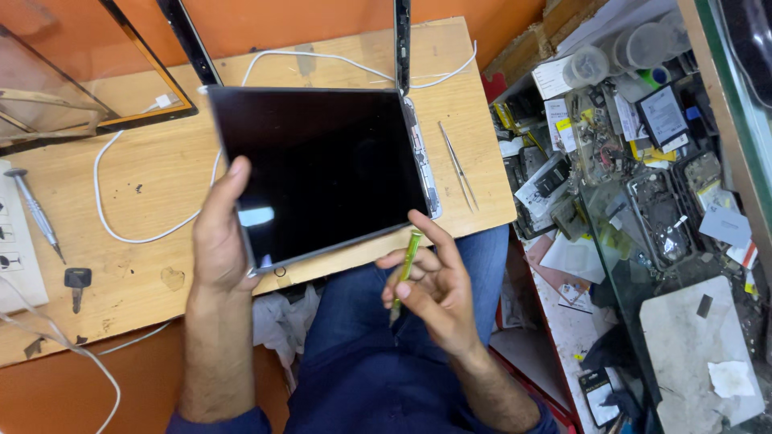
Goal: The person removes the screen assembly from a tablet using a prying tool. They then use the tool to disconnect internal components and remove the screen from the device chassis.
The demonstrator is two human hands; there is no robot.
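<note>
A large black tablet screen (322, 161) is lifted at a tilt above the wooden table (145, 265). My left hand (219, 233) grips its near left edge, thumb lying on the glass. Under the screen's right edge the tablet's white body (424, 161) shows. My right hand (430, 285) holds a thin green-handled tool (406, 265) between its fingers, with the index fingertip touching the screen's near right corner.
Metal tweezers (458, 165) lie right of the tablet. A white cable (137, 233) loops over the table. A screwdriver (36, 213) and a key (76, 283) lie at the left. Cluttered shelves of phone parts (635, 161) stand at the right.
</note>
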